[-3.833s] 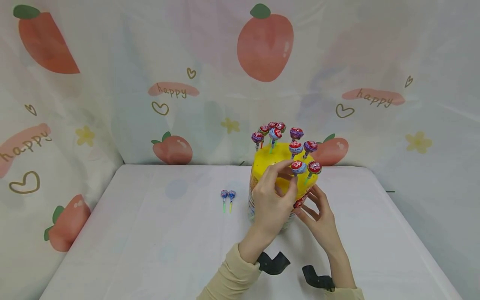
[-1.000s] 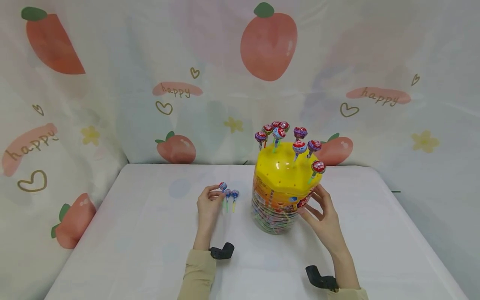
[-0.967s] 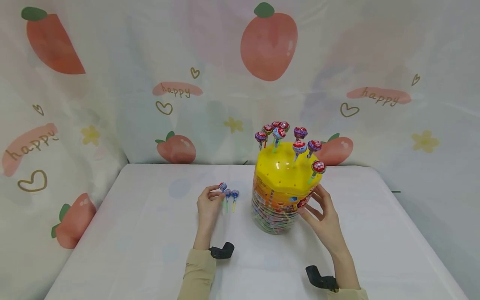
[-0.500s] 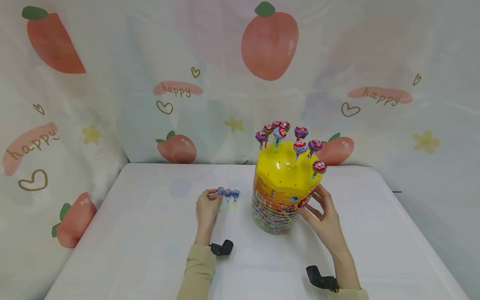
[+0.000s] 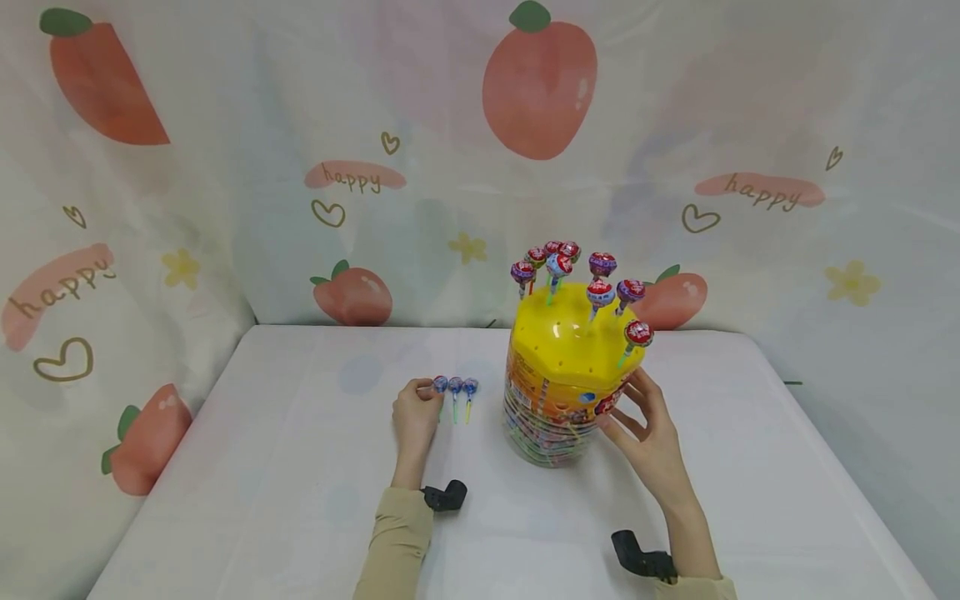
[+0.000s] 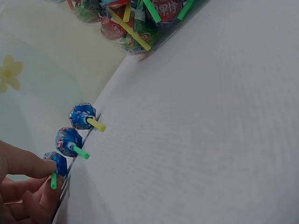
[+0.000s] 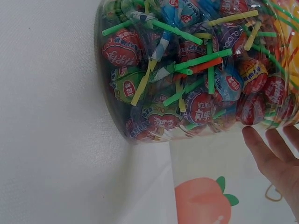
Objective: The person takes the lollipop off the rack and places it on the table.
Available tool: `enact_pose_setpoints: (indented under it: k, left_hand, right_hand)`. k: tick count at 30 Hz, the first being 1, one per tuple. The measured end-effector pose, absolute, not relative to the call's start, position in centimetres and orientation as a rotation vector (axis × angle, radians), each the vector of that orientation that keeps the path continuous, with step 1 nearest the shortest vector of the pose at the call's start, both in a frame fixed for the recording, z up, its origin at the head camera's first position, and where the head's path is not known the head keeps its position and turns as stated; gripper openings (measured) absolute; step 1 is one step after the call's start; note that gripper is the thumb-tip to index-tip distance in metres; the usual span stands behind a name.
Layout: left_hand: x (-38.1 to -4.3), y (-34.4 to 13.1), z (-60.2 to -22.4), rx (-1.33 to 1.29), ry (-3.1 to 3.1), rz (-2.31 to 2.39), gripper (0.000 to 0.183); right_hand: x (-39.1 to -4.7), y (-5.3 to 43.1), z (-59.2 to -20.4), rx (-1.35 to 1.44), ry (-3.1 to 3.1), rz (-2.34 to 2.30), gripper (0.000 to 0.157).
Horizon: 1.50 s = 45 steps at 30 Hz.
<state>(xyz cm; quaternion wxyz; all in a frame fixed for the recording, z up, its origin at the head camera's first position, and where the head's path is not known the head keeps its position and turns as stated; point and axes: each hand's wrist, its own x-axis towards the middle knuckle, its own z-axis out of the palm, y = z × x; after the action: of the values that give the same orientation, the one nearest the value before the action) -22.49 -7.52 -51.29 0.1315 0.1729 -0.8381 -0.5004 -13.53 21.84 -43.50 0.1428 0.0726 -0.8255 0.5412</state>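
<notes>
On the left of the white table my left hand [image 5: 416,418] pinches a blue-wrapped lollipop [image 5: 440,384] between thumb and fingers. In the left wrist view this lollipop [image 6: 59,164] shows a green stick end beside the thumb. Two more blue lollipops lie to its right in a row, one with a green stick [image 5: 455,400] and one with a yellow stick [image 5: 469,400]. My right hand [image 5: 647,429] holds the side of a clear jar [image 5: 551,446], its fingertips against the wall. Several lollipops stand upright in the yellow lid [image 5: 566,342].
Inside the jar, many wrapped lollipops [image 7: 201,107] with coloured sticks show through the wall. A patterned cloth backdrop [image 5: 420,108] rises behind the table [image 5: 262,467]. Black wrist cameras sit on the left wrist [image 5: 446,496] and the right wrist [image 5: 641,557].
My left hand has taken a lollipop from the lid's front, carried it left and lowered it to the table beside the other two. The right hand has stayed at the jar.
</notes>
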Motion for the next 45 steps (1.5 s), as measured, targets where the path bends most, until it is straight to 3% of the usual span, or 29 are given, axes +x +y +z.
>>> enact_pose_setpoints:
  k: [25,45]
  left_hand:
    - [-20.7,-8.5,-49.4,0.522,-2.365,-1.548,0.03]
    - [-17.8,-4.0,-42.9,0.072,-2.144,-1.686,0.027]
  right_hand:
    - [-13.6,22.1,-43.7,0.208,-2.394,1.556,0.081]
    - [-13.5,21.9,-43.5,0.211,-2.378,1.567,0.082]
